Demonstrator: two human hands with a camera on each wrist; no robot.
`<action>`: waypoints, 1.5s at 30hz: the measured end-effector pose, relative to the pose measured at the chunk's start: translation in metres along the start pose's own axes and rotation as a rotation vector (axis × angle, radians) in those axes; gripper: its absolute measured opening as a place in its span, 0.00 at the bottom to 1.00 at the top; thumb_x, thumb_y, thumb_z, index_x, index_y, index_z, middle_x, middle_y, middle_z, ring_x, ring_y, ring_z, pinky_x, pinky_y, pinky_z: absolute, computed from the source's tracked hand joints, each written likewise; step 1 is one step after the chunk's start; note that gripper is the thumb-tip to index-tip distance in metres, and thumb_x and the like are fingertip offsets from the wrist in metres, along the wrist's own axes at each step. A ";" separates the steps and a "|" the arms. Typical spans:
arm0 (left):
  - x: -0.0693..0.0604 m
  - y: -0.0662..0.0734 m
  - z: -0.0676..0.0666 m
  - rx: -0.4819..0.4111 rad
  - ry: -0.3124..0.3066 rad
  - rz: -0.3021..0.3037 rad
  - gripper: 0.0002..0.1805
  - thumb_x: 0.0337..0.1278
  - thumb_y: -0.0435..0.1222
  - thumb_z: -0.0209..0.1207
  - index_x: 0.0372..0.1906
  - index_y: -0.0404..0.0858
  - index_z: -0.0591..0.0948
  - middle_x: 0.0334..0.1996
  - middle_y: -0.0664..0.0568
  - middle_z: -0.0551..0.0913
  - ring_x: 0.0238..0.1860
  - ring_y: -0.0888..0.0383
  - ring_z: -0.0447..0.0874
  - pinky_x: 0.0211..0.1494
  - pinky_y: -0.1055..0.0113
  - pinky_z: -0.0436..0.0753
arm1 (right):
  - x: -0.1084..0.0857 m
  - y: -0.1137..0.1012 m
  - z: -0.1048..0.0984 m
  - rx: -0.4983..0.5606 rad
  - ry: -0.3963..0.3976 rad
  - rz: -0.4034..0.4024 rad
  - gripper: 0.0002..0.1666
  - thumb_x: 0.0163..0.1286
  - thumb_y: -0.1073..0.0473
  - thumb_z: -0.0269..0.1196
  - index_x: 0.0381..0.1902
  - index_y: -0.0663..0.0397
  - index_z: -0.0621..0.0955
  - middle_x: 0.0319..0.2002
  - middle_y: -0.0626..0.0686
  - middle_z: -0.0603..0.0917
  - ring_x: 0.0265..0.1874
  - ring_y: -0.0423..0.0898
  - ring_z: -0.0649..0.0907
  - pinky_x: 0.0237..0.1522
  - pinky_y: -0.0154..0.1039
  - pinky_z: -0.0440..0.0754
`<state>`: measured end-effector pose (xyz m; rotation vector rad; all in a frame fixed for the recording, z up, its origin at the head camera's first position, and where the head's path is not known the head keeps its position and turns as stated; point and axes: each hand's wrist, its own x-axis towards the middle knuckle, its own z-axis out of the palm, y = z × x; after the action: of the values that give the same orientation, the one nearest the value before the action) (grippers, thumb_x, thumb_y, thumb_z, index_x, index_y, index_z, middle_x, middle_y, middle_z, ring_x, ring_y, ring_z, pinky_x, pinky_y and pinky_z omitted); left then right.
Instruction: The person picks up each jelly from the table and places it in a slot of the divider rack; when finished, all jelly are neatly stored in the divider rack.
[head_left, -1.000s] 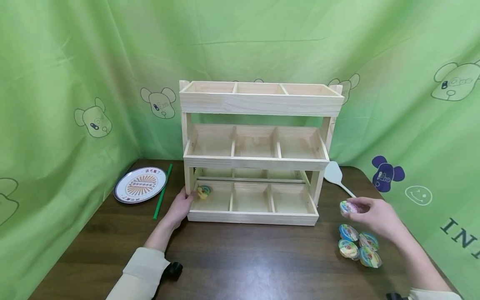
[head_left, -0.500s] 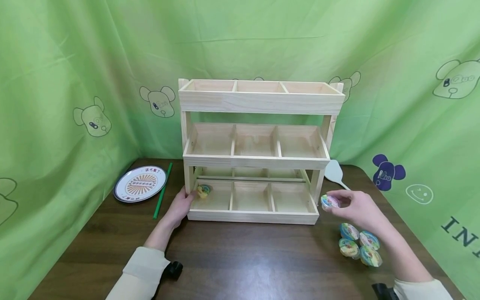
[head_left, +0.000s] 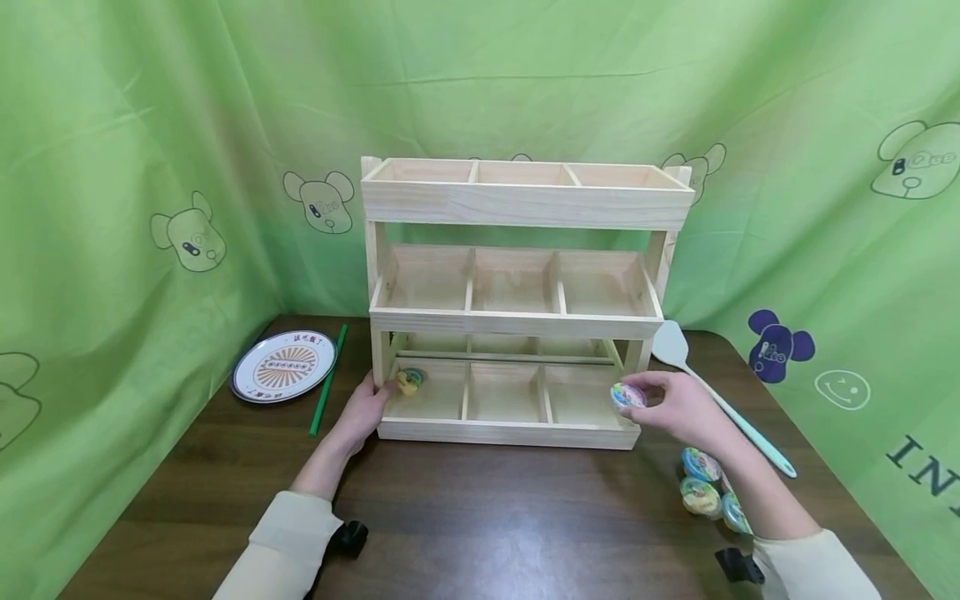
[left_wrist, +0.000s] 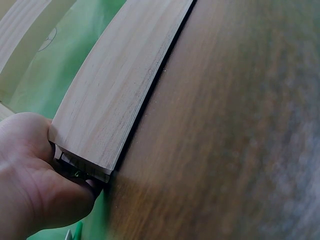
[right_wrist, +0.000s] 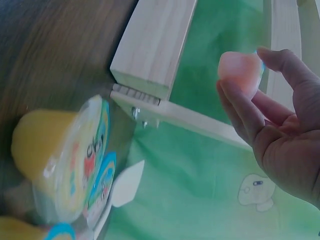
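Note:
A three-tier wooden shelf (head_left: 525, 207) with divided compartments stands at the back of the table. My left hand (head_left: 365, 410) grips its bottom tier at the left end; in the left wrist view the thumb and fingers are round the corner of the tier, some fingers hidden behind it. My right hand (head_left: 678, 408) pinches a pink jelly cup (right_wrist: 240, 70) between thumb and fingers, at the right end of the bottom tier and above its front edge. One yellow jelly cup (head_left: 408, 382) lies in the bottom left compartment.
Several jelly cups (head_left: 701, 497) sit on the table (head_left: 480, 517) at the right, partly behind my right forearm. A spatula (head_left: 670, 343) lies right of the shelf. To the left are a round plate (head_left: 285, 367) and a green stick (head_left: 327, 383). Green cloth surrounds the table.
My right hand has moved left with the pink jelly cup, from above the other cups to the shelf's bottom right end. My left hand keeps its grip on the shelf.

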<state>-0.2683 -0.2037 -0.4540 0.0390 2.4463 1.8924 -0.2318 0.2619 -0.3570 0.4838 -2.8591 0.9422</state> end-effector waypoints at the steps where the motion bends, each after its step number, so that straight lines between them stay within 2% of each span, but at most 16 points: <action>1: 0.000 0.000 0.000 0.001 -0.001 -0.001 0.34 0.81 0.38 0.41 0.80 0.30 0.44 0.78 0.31 0.50 0.77 0.38 0.47 0.77 0.43 0.48 | 0.002 -0.001 0.002 0.007 -0.004 0.000 0.27 0.58 0.55 0.75 0.53 0.63 0.85 0.40 0.53 0.88 0.38 0.47 0.84 0.34 0.37 0.80; 4: 0.000 0.001 -0.001 -0.005 -0.002 -0.006 0.35 0.81 0.38 0.41 0.80 0.30 0.43 0.78 0.30 0.49 0.77 0.38 0.46 0.77 0.43 0.47 | 0.006 -0.003 0.007 0.017 -0.008 -0.005 0.27 0.57 0.56 0.75 0.52 0.64 0.85 0.40 0.54 0.88 0.37 0.47 0.84 0.32 0.38 0.79; 9: 0.001 0.000 -0.001 -0.015 -0.002 -0.011 0.35 0.81 0.38 0.41 0.80 0.30 0.43 0.78 0.31 0.48 0.77 0.38 0.46 0.77 0.43 0.47 | 0.015 -0.006 0.017 0.030 -0.012 -0.033 0.26 0.56 0.56 0.76 0.51 0.62 0.86 0.40 0.53 0.88 0.38 0.47 0.85 0.36 0.39 0.79; 16: 0.000 0.001 0.000 -0.007 -0.002 -0.005 0.33 0.81 0.37 0.41 0.79 0.29 0.45 0.77 0.30 0.51 0.77 0.38 0.47 0.77 0.43 0.48 | 0.027 -0.011 0.030 0.066 -0.035 -0.056 0.25 0.56 0.56 0.76 0.50 0.62 0.86 0.40 0.52 0.88 0.41 0.48 0.85 0.37 0.37 0.79; 20: -0.005 0.012 0.000 -0.027 -0.008 -0.003 0.32 0.80 0.35 0.42 0.78 0.26 0.48 0.76 0.27 0.53 0.76 0.36 0.50 0.76 0.43 0.50 | 0.032 -0.015 0.038 0.080 -0.053 -0.075 0.24 0.57 0.57 0.75 0.51 0.62 0.86 0.41 0.52 0.88 0.43 0.49 0.85 0.39 0.39 0.80; 26: -0.022 0.036 0.001 -0.033 -0.021 -0.007 0.30 0.80 0.33 0.42 0.76 0.23 0.50 0.75 0.25 0.54 0.75 0.35 0.50 0.76 0.42 0.51 | 0.038 -0.022 0.050 0.100 -0.088 -0.073 0.24 0.57 0.57 0.75 0.51 0.61 0.86 0.41 0.51 0.88 0.43 0.49 0.85 0.39 0.41 0.80; 29: -0.025 0.040 0.002 -0.029 -0.024 -0.001 0.30 0.80 0.33 0.41 0.76 0.22 0.49 0.74 0.25 0.53 0.75 0.34 0.50 0.76 0.41 0.51 | 0.041 -0.027 0.054 0.105 -0.089 -0.070 0.24 0.56 0.57 0.75 0.51 0.60 0.86 0.41 0.50 0.88 0.43 0.49 0.85 0.39 0.41 0.80; 45: -0.024 0.039 0.002 -0.032 -0.024 -0.003 0.31 0.79 0.33 0.42 0.76 0.22 0.49 0.75 0.25 0.53 0.75 0.35 0.50 0.76 0.42 0.51 | 0.056 -0.046 0.070 0.149 -0.119 -0.104 0.25 0.55 0.58 0.76 0.51 0.61 0.86 0.41 0.52 0.88 0.44 0.50 0.86 0.41 0.42 0.81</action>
<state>-0.2444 -0.1935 -0.4161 0.0560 2.3983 1.9181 -0.2686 0.1703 -0.3772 0.7186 -2.8458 1.1498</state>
